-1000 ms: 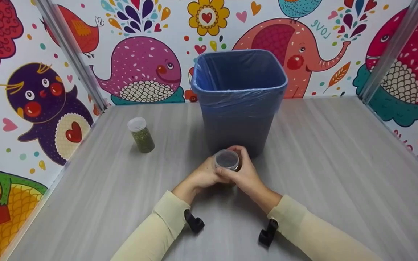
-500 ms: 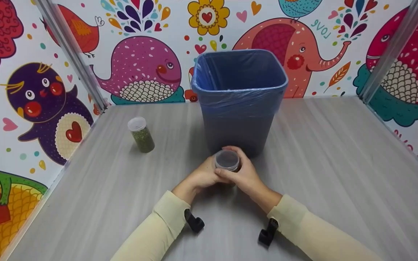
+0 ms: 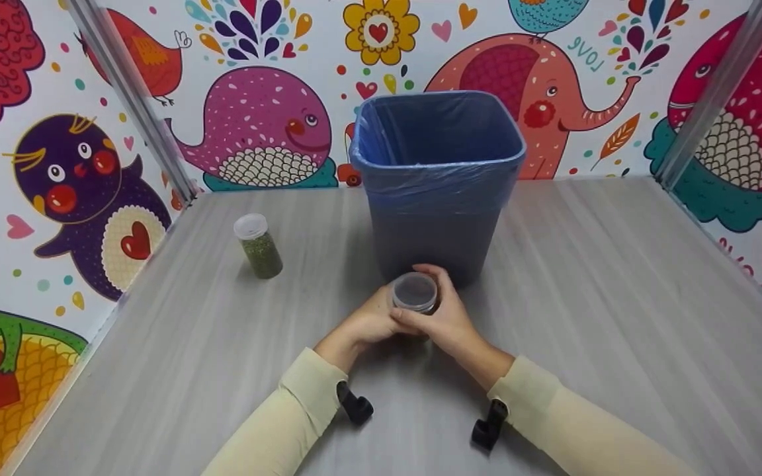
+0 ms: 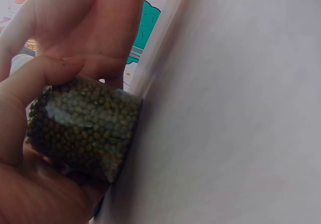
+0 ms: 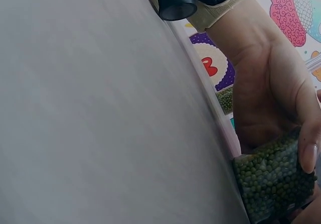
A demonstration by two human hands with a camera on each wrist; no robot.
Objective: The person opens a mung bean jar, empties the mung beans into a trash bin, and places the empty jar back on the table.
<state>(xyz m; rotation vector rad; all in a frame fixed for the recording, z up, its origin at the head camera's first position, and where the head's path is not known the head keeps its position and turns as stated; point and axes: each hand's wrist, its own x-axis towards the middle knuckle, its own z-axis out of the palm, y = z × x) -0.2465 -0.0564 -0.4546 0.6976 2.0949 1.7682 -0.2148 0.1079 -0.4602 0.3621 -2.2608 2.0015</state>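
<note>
Clear plastic, the jar of mung beans (image 4: 83, 126) stands at your twelve o'clock, your left hand (image 3: 372, 318) wrapped round it, right hand (image 3: 448, 318) gripping its top, a lined wastebasket (image 3: 437, 231) just beyond it.

A person's left hand (image 3: 374, 318) grips the jar (image 3: 414, 291) from its left, thumb (image 4: 47, 74) laid across it, while the right hand (image 3: 450, 318) curls around its top from the right. Both forearms (image 3: 265, 430), in pale sleeves (image 3: 553, 403), angle toward the jar from its near side, wrists (image 3: 340, 345) bare.
</note>
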